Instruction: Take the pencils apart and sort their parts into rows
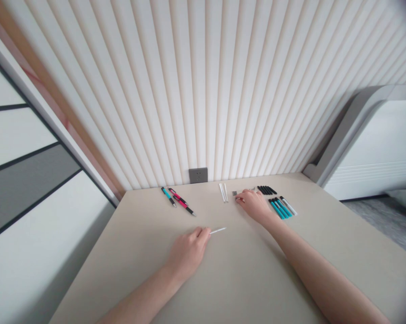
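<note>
We held a white refill (pixel 218 231) with its tip free.
Our left hand (pixel 189 252) pinched its rear end above the table (pixel 131 265), seemingly to keep the point clear. Our right hand (pixel 252 204) bent beside small grey parts (pixel 234 193); we couldn't tell whether its fingers gripped one. Black grips (pixel 266 190) and turquoise barrels (pixel 281 211) lay grouped, perhaps for easy picking.

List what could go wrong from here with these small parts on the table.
1. The right hand has its fingertips right by the small grey piece, so a clumsy touch might knock it away.
2. The left hand grips the thin white stick near one end, with the other end sticking out free; it could slip or get bumped.
3. The teal tubes lie close beside the right wrist, so a sideways sweep might roll them.
</note>
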Available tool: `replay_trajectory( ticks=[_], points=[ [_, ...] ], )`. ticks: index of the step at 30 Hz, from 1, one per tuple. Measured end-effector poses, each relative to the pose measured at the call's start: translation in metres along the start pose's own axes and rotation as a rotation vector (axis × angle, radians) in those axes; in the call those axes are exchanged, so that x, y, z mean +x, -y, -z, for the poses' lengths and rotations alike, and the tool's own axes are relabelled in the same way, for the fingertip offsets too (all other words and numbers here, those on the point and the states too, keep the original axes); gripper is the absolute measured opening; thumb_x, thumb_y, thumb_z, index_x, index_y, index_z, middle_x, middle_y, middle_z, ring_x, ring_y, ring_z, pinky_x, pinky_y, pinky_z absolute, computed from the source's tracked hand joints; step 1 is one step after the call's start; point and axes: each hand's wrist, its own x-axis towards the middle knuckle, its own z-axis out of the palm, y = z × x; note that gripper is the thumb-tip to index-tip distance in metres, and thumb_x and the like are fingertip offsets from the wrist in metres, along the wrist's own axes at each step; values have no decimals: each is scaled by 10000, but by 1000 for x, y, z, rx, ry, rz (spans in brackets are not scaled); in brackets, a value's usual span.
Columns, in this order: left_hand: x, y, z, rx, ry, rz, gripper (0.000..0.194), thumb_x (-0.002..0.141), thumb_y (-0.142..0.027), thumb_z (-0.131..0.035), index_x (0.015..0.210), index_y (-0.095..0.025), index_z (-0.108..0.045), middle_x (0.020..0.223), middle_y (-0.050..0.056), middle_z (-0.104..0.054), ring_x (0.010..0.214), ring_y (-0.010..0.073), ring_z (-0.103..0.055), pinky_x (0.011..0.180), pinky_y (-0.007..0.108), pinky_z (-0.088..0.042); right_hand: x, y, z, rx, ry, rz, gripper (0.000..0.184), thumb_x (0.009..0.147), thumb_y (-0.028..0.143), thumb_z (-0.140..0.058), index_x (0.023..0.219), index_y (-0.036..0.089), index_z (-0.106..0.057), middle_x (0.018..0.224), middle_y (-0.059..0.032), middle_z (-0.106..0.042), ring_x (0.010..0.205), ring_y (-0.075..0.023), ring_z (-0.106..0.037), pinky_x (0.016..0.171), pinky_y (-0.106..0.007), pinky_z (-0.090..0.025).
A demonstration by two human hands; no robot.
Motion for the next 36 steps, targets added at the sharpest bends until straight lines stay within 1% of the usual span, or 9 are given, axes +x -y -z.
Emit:
replay_trajectory(
  ticks=[4, 9, 12, 16, 20, 24, 29, 34, 36],
  points=[
    [0, 0, 1, -2, 15, 3, 232, 1040, -259, -338, 996, -237, -564, 860, 6, -684, 675, 178, -677, 522, 259, -380, 0, 0, 1, -6, -5, -21, 300, 973, 295, -451, 1001, 238, -744, 1055, -78, -708, 970, -215, -640, 842, -319, -331],
    [0, -1, 3, -10, 28, 5, 234, 1039, -247, -333, 998, -233, -562, 867, 14, -689, 682, 175, -677, 522, 250, -373, 0, 2, -1, -8, -19, -15, 295, 968, 356, -472, 1014, 226, -733, 1076, -84, -706, 987, -220, -631, 862, -326, -327],
    [0, -1, 3, -15, 24, 5, 233, 1037, -242, -333, 995, -233, -563, 866, 15, -688, 683, 171, -678, 518, 250, -371, 0, 3, -1, -12, -27, -14, 300, 975, 354, -463, 1016, 217, -727, 1089, -91, -704, 999, -215, -629, 868, -325, -325],
    [0, 0, 3, -28, 11, -1, 226, 1033, -240, -343, 987, -232, -564, 847, 12, -684, 673, 171, -676, 517, 253, -374, 0, 2, -1, -20, -36, -19, 297, 976, 371, -465, 1008, 229, -723, 1075, -76, -713, 980, -215, -638, 857, -328, -331],
    [0, 0, 1, -40, -6, 3, 235, 1032, -241, -343, 985, -234, -574, 832, 15, -682, 661, 172, -671, 514, 255, -373, 2, -2, -3, -38, -44, -41, 289, 976, 344, -461, 981, 226, -724, 1060, -77, -717, 985, -223, -641, 857, -334, -331],
    [0, 0, 0, -53, -12, 2, 240, 1033, -248, -345, 990, -237, -582, 832, 17, -682, 661, 170, -669, 518, 252, -377, 5, -6, -8, -65, -52, -81, 287, 982, 294, -445, 1013, 216, -719, 1064, -98, -710, 983, -225, -644, 849, -333, -333],
    [0, 0, 1, -47, -8, 1, 255, 1037, -259, -331, 993, -237, -581, 836, 14, -681, 658, 181, -669, 518, 264, -383, 9, -7, -14, -93, -66, -103, 329, 1004, 280, -400, 978, 199, -718, 1057, -108, -698, 966, -220, -651, 819, -320, -342],
    [0, 0, 0, -60, -14, 5, 242, 1028, -243, -347, 993, -237, -587, 837, 19, -685, 658, 177, -669, 516, 258, -386, 9, -6, -14, -109, -83, -111, 278, 994, 274, -433, 1081, 212, -689, 1106, -111, -678, 1008, -223, -641, 814, -317, -349],
    [0, 0, 0, -67, -21, 6, 241, 1025, -244, -353, 989, -238, -591, 831, 21, -684, 650, 168, -665, 515, 251, -387, 7, -5, -13, -118, -87, -123, 271, 988, 278, -446, 1056, 197, -696, 1102, -123, -677, 1018, -232, -637, 821, -323, -351]
  ],
)
